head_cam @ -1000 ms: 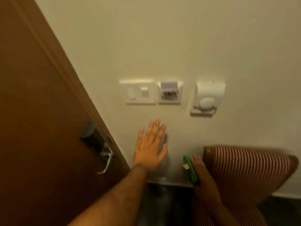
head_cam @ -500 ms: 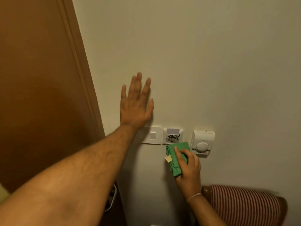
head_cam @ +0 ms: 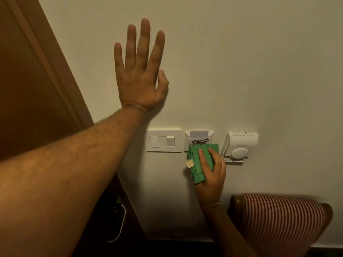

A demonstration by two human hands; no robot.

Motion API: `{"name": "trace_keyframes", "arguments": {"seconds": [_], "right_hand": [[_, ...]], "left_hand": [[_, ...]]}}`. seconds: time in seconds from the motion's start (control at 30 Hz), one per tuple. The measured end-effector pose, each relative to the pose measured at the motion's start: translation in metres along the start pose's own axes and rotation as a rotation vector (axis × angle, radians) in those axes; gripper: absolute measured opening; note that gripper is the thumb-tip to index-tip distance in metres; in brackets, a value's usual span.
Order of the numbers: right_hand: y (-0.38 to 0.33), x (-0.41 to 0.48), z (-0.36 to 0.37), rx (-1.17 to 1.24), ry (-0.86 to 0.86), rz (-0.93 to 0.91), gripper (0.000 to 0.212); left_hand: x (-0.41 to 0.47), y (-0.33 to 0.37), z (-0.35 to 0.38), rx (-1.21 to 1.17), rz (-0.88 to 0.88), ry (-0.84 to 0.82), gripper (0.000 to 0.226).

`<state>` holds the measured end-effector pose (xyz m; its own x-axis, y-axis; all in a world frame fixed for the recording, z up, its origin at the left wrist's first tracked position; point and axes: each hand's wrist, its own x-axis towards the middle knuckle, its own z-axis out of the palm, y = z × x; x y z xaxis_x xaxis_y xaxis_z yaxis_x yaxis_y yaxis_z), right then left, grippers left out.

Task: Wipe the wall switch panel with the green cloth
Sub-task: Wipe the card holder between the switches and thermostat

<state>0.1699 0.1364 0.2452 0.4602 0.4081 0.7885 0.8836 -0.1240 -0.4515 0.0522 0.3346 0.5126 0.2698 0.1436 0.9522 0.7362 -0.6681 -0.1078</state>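
A white switch panel (head_cam: 164, 140) with rocker switches is set in the cream wall. Right of it is a white key-card holder (head_cam: 198, 136) with a black scribble on its front. My right hand (head_cam: 211, 171) holds a folded green cloth (head_cam: 197, 162) flat against the wall, its top edge covering the holder's lower part. A small pale tag sticks out of the cloth's left side. My left hand (head_cam: 141, 71) is pressed flat on the wall above the switch panel, fingers spread, holding nothing.
A white thermostat (head_cam: 240, 145) with a round dial sits right of the cloth. A brown wooden door (head_cam: 33, 89) and its frame fill the left side, with a metal door handle (head_cam: 118, 225) low down. A red-striped chair back (head_cam: 282, 219) stands at lower right.
My left hand moved from below the switches up to the wall above them. My right hand raised the green cloth from beside the chair to the key-card holder.
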Motion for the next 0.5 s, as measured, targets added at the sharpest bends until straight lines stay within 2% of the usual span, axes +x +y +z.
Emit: {"name": "trace_keyframes", "arguments": {"seconds": [0.03, 0.1, 0.17, 0.2, 0.37, 0.43, 0.5], "right_hand": [[-0.002, -0.001, 0.006, 0.001, 0.032, -0.002, 0.06], [-0.009, -0.002, 0.017, -0.008, 0.075, 0.036, 0.077], [-0.017, -0.004, 0.027, -0.014, 0.081, 0.086, 0.094], [-0.022, -0.006, 0.031, -0.008, 0.073, 0.078, 0.095], [-0.031, -0.016, 0.036, 0.062, -0.128, -0.213, 0.072], [-0.021, -0.01, 0.032, 0.068, -0.09, -0.198, 0.062], [-0.011, -0.005, 0.025, 0.064, -0.003, -0.108, 0.06]], "left_hand": [[0.0, -0.001, 0.0, 0.012, -0.004, 0.006, 0.081], [0.0, -0.001, -0.002, 0.018, 0.001, 0.007, 0.081], [0.001, -0.001, -0.003, 0.023, 0.002, 0.005, 0.081], [0.0, -0.001, -0.002, 0.029, 0.002, 0.006, 0.081], [0.0, 0.0, 0.0, 0.057, -0.016, 0.026, 0.082], [-0.001, 0.001, 0.001, 0.059, -0.016, 0.028, 0.081], [-0.001, 0.0, 0.001, 0.057, -0.019, 0.024, 0.079]]}}
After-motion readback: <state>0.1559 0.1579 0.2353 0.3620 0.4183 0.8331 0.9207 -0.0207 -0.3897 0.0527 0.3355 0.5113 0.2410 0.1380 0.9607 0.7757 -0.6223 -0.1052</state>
